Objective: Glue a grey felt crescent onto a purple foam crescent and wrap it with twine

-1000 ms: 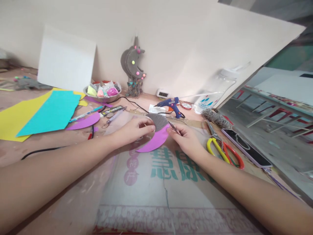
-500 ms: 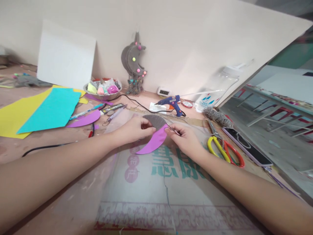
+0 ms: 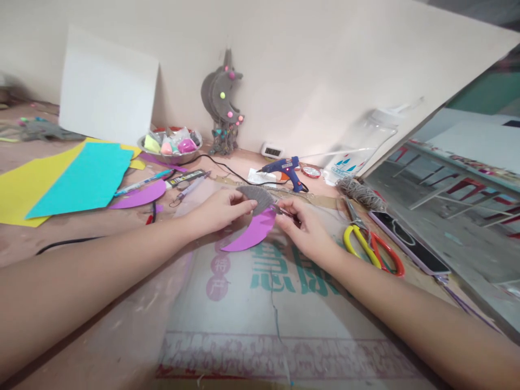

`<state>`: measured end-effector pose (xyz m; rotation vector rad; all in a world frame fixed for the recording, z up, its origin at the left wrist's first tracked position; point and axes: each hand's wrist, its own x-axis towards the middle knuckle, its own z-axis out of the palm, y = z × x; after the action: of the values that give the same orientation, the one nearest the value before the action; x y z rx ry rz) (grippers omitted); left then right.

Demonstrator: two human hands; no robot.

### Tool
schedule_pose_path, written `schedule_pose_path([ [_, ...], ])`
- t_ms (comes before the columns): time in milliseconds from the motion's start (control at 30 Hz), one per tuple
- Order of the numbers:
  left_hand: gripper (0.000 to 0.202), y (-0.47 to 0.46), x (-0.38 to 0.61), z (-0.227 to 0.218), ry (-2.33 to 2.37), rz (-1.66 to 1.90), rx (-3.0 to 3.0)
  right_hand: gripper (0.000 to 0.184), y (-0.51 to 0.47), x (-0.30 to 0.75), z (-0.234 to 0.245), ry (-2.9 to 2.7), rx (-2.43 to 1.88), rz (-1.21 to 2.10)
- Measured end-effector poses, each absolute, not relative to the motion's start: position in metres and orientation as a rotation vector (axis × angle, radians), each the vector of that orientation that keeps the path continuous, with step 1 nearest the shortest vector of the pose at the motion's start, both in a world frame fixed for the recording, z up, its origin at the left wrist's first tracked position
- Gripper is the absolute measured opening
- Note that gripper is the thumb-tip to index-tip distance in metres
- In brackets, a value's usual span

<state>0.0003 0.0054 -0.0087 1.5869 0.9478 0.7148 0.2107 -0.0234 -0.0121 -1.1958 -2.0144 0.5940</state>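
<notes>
L fingers [image 3: 247, 206] pinch grey/purple crescent [image 3: 257, 228]; R fingers [image 3: 286, 222] grip thin dark item [image 3: 286, 213] nr its edge; glue gun [image 3: 287, 167] beyond both, scissors [image 3: 368, 249] to R.

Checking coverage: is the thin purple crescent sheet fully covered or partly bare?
Partly bare: the crescent sheet shows purple below; grey strands cover its upper part.

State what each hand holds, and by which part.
The left hand holds the purple-and-grey crescent by the inner edge of its grey part. The right hand holds a slim dark tool; which part it grips can't be told.
</notes>
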Motion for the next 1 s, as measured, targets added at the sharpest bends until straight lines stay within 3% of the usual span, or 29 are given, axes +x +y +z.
schedule_pose_path([
  [233,0.035,0.0067,0.0000,-0.0107,0.989,0.697,1.626,0.028,-0.0292,0.2209,-0.0101,-2.222,-1.132,0.108],
  [600,0.035,0.0081,-0.0021,-0.0133,0.975,0.715,1.701,0.024,-0.0289,0.2198,-0.0093,-2.395,-1.147,-0.159],
  [1000,0.035,0.0074,-0.0008,-0.0114,0.923,0.713,1.678,0.023,-0.0287,0.2173,-0.0091,-2.414,-1.191,-0.236],
])
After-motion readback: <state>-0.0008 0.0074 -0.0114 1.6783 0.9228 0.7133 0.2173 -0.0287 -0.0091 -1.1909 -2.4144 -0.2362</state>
